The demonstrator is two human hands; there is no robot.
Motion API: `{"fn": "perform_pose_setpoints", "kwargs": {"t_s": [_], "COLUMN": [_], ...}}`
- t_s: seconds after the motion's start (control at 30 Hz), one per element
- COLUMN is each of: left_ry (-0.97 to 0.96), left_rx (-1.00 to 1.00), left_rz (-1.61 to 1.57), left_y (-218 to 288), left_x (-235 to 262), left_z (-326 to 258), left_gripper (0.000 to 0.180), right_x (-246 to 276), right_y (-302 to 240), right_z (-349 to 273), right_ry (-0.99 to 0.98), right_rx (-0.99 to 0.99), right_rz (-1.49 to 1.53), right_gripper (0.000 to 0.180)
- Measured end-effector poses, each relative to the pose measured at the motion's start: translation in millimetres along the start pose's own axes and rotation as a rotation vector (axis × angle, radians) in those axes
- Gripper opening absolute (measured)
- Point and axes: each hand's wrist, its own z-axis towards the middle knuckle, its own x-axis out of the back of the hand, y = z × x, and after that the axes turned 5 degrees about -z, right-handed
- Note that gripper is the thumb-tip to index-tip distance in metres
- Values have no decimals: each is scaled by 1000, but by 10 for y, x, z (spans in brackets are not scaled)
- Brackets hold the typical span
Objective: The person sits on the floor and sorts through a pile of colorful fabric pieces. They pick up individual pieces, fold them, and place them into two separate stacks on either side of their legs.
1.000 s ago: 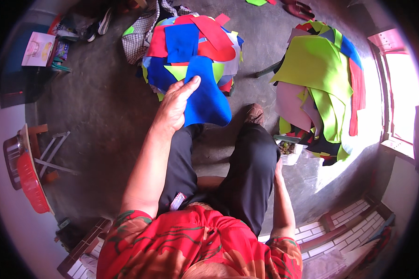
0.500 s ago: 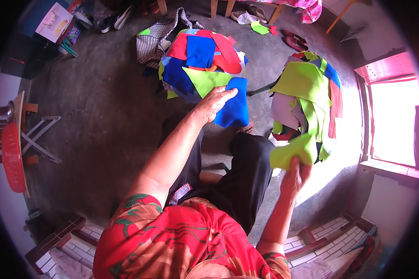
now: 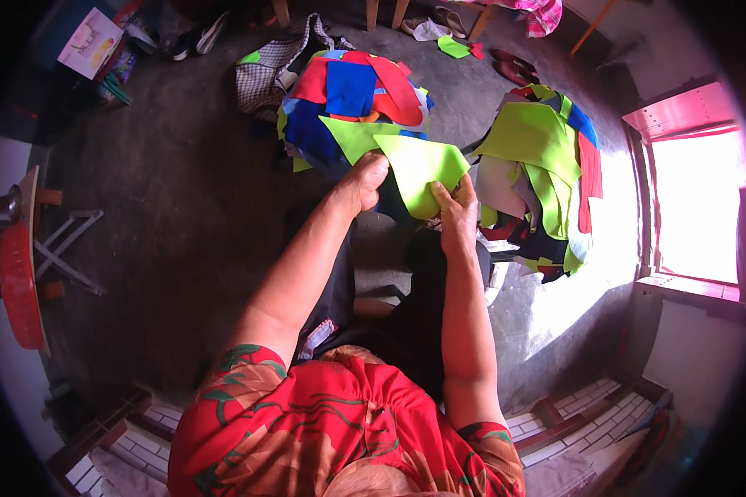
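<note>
My right hand pinches a lime-green fabric piece by its lower right edge, thumb on top. The piece is spread out in front of me, its upper left corner beside my left hand. That hand is closed, with a blue fabric piece in it; the lime piece covers most of the blue one. Just beyond my hands stands a heap of fabric scraps in red, blue and lime. To the right is a second heap, mostly lime, with red, blue and grey pieces hanging down its side.
A checked cloth lies on the floor beside the left heap. Shoes and loose scraps lie at the back. At the left are a red basin and a folding stand. A bright window is at the right.
My right hand has brought the lime-green piece up and left from beside the right heap, over the blue piece. My left hand has shifted slightly down and left.
</note>
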Motion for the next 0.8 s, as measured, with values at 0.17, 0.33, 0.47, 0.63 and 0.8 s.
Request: {"fn": "perform_pose_setpoints", "kwargs": {"t_s": [0.17, 0.33, 0.47, 0.63, 0.8], "left_ry": [-67, -109, 7, 150, 183], "left_rx": [-53, -115, -132, -201, -302], "left_rz": [-319, 68, 114, 57, 41], "left_y": [97, 10, -108, -68, 175], "left_x": [-50, 164, 273, 277, 211], "left_z": [-69, 38, 133, 231, 391], "left_gripper": [34, 36, 32, 28, 31], "right_x": [27, -10, 5, -28, -3], "right_y": [208, 224, 301, 187, 181], "right_z": [105, 108, 127, 92, 104], "right_ry": [51, 62, 127, 228, 173], "right_rx": [102, 84, 134, 183, 116], "right_rz": [-104, -338, -446, -382, -322], "right_gripper": [48, 54, 62, 71, 71]}}
